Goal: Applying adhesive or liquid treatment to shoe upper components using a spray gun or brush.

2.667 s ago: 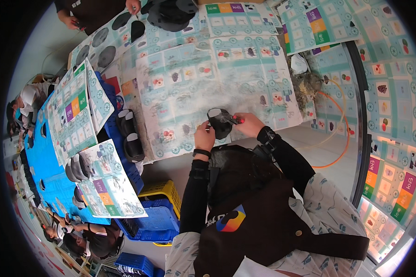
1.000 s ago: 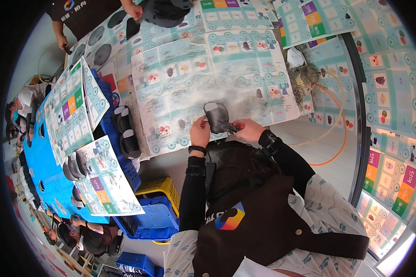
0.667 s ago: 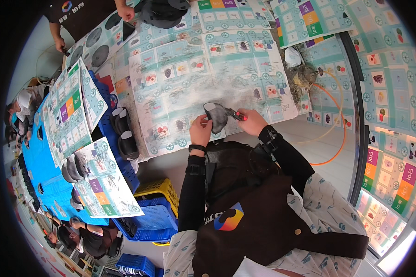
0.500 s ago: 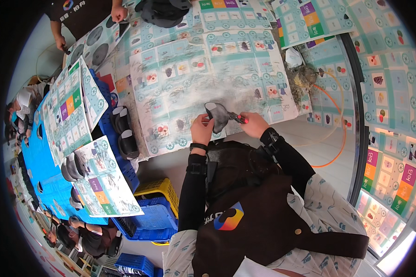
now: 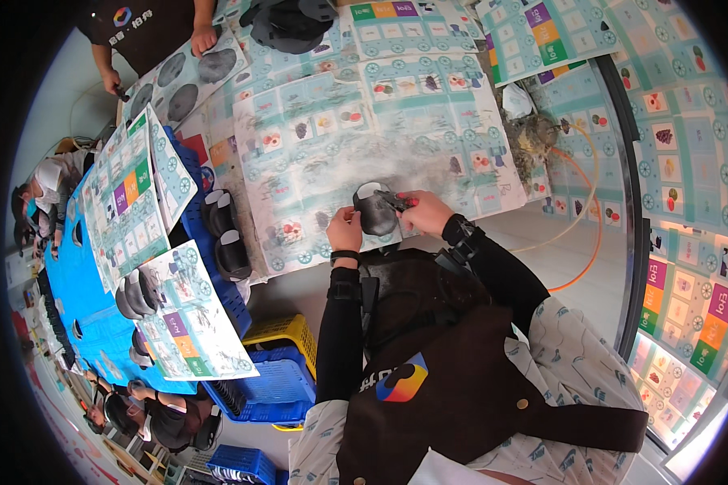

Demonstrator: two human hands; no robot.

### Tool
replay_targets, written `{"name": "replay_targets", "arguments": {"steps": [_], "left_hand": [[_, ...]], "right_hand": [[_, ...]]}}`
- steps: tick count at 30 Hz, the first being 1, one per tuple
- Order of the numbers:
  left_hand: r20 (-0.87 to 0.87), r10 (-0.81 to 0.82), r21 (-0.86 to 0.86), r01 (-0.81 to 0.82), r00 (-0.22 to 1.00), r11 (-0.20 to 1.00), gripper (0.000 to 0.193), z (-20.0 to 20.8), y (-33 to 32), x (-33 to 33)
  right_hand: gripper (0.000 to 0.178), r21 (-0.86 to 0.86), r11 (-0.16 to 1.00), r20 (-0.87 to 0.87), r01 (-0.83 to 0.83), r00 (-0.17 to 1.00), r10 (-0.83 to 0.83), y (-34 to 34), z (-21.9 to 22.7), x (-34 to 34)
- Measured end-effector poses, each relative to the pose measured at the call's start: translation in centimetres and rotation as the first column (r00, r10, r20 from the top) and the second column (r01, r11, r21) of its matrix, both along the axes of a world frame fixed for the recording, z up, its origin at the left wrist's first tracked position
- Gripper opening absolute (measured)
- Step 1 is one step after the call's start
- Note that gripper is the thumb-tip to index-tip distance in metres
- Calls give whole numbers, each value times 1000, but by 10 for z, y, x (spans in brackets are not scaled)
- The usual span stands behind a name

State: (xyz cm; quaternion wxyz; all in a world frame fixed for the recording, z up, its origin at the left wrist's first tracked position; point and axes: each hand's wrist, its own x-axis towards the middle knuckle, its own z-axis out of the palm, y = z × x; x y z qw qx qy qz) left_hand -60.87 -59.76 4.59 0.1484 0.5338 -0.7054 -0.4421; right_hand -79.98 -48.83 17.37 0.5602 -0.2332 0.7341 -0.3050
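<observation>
A dark grey, rounded, cup-like piece (image 5: 376, 215) with a whitish patch at its upper end is in front of me, at the near edge of the paper-covered table. My left hand (image 5: 344, 231) pinches it by its left edge, fingers closed. My right hand (image 5: 428, 212) is closed around a small black-and-red hand tool (image 5: 396, 200). The tool's tip is at the upper right of the piece; I cannot tell whether they touch. The tool's exact kind is too small to make out.
Printed paper (image 5: 315, 170) with black smudges covers the table. Similar dark pieces (image 5: 226, 234) stand at its left by blue crates, and more (image 5: 137, 293) on a card. Yellow (image 5: 287, 333) and blue crates (image 5: 279, 388) sit below. An orange hose (image 5: 594, 234) curves right. A co-worker's hand (image 5: 205, 40) is far left.
The dark piece has turned so its broad rounded face shows. My right hand has moved left, bringing the tool over the piece's upper right. The far co-worker's hand has shifted slightly.
</observation>
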Motion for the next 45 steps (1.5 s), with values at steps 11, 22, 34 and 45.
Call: {"name": "replay_targets", "arguments": {"steps": [11,22,34,45], "left_hand": [[26,142,-33,-142,989,989,24,-11,-20,50],[-32,192,4,-192,981,981,23,-2,-30,63],[-51,111,22,-110,993,994,25,-20,-19,46],[131,-74,38,69,989,997,27,-10,-22,4]], "right_hand": [[40,-5,993,-225,-120,967,115,-16,-26,4],[41,-56,995,-240,-86,968,70,-17,-32,9],[41,49,880,-303,-472,833,463,-5,-14,-4],[37,2,1000,59,17,998,-17,23,15,-33]]}}
